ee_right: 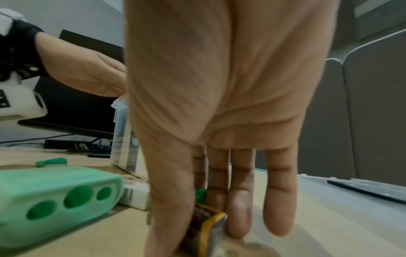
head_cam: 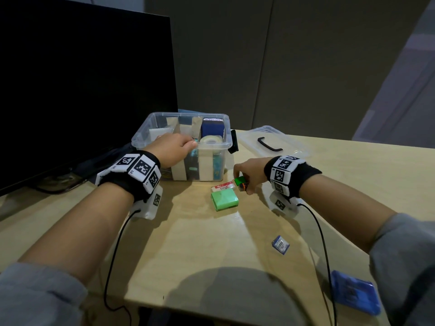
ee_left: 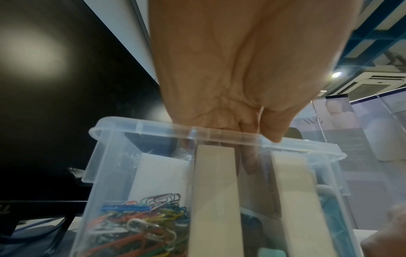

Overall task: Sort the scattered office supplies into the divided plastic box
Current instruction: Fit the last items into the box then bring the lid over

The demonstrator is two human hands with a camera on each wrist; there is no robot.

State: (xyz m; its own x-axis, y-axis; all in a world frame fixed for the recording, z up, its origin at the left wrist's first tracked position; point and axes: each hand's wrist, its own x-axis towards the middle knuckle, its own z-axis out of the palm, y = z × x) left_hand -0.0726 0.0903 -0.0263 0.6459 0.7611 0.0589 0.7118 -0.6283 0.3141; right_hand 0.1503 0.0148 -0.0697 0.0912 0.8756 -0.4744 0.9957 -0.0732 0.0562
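Nearest you, at the lower right of the head view, a blue flat packet [head_cam: 355, 291] lies at the counter [head_cam: 200, 243] edge, and a little further in sits a small blue-and-white box [head_cam: 280, 244], well apart from the rest.

Toward the middle of the frame, your right hand [head_cam: 250, 171] reaches down to the counter and pinches a small dark box with orange edging [ee_right: 205, 224] between thumb and fingers; a green piece [head_cam: 240, 180] shows at its top in the head view. In the right wrist view your fingers [ee_right: 239, 208] run nearly straight down behind the small box while the thumb closes on its front. Just beside it to the left lie a white and red eraser [head_cam: 222, 185] and a green sharpener [head_cam: 224, 200] with three round holes in its end.

Further back, left of centre, your left hand [head_cam: 173, 148] curls over the near rim of the clear divided box [head_cam: 213, 145], fingers hooked inside, thumb on the outside. Through its wall the left wrist view shows coloured paper clips [ee_left: 140, 224] in the left compartment, beside pale dividers [ee_left: 216, 200]. A tape roll [head_cam: 210, 139] and a dark blue block [head_cam: 211, 128] sit in the right-hand compartments.

Behind, at right, the clear lid [head_cam: 270, 143] with its black handle lies flat; a black monitor [head_cam: 82, 85] fills the upper left.
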